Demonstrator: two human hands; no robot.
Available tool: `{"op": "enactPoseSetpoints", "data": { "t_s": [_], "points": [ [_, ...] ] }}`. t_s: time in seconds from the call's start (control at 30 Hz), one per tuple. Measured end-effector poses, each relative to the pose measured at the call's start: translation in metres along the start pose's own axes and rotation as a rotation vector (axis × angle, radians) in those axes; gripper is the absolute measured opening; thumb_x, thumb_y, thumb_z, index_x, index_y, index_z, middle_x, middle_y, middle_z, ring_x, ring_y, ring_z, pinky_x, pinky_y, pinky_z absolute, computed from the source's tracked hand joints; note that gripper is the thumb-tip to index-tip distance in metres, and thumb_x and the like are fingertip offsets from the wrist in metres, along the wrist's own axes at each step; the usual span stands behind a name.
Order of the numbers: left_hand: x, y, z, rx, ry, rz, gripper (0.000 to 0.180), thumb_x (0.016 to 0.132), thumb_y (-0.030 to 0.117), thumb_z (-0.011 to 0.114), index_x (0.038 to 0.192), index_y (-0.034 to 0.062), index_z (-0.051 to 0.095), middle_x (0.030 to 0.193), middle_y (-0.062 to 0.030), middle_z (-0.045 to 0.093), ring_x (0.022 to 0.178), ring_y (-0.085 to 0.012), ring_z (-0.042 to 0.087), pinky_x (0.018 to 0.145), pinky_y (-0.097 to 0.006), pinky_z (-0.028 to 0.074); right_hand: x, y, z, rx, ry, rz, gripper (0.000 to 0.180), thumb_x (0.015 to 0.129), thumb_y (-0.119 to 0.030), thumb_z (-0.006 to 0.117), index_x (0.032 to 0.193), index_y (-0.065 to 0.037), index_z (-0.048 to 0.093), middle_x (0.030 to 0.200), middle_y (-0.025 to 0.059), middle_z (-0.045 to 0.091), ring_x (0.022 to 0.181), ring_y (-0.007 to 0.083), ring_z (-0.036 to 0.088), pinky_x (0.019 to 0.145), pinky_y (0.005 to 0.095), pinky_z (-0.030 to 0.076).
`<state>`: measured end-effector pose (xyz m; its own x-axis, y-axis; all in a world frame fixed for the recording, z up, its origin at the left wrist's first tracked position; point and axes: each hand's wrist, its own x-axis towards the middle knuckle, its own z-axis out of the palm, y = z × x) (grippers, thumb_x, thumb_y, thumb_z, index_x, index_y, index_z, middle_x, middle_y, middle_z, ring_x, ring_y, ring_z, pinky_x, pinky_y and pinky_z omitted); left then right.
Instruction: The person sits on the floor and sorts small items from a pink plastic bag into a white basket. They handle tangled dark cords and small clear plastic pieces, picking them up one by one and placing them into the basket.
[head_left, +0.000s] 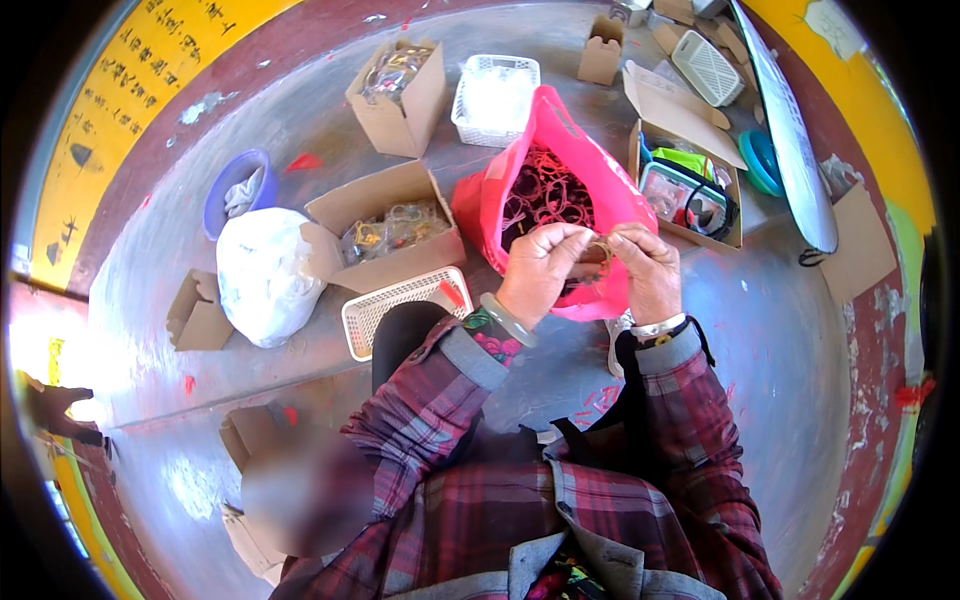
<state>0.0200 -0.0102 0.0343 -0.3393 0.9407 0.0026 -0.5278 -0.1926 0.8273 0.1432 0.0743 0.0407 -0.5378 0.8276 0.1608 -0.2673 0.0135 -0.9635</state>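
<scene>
Both hands are raised over the near rim of a bright pink bag (483,215), whose mouth gapes wide. Inside the bag lies a heap of red and dark thin loops (550,190). My left hand (540,268) has thumb and forefinger pinched together. Facing it, my right hand (650,272) pinches in the same way, its fingertips a little apart from the left ones. Between them shows a thin brownish loop (597,252), too small to name more exactly. A light bangle circles my left wrist; a pale band and a dark one are on the right.
Left of the bag stand a carton (440,253) of small bagged items, a white basket (360,318) and a stuffed white plastic bag (262,275). Behind are a tall carton (398,125) and a white basket (463,118). An open carton (733,228) holding a clear case is at right.
</scene>
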Motion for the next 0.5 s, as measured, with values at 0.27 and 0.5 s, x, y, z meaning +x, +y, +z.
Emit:
{"op": "enactPoseSetpoints", "data": {
  "t_s": [0.27,0.5],
  "points": [
    [-0.016,0.0,0.018,0.172,0.064,0.0,0.016,0.087,0.013,0.057,0.088,-0.0032,0.061,0.08,-0.0071,0.063,0.071,-0.0117,0.061,0.063,-0.024,0.052,-0.013,0.006,-0.015,0.12,0.07,0.041,0.009,0.081,0.002,0.056,0.086,0.005,0.063,0.083,0.0076,0.06,0.077,0.014,0.056,0.071,0.0261,0.044],
    [-0.058,-0.008,0.012,0.495,-0.011,0.143,0.016,0.087,0.012,0.055,0.095,-0.0016,0.06,0.074,-0.0097,0.063,0.063,-0.0127,0.063,0.056,-0.025,0.051,-0.038,0.018,-0.04,0.221,-0.116,0.049,0.01,0.084,-0.008,0.057,0.087,-0.001,0.064,0.092,0.0094,0.06,0.075,0.0184,0.057,0.065,0.0305,0.046]
  ]
}}
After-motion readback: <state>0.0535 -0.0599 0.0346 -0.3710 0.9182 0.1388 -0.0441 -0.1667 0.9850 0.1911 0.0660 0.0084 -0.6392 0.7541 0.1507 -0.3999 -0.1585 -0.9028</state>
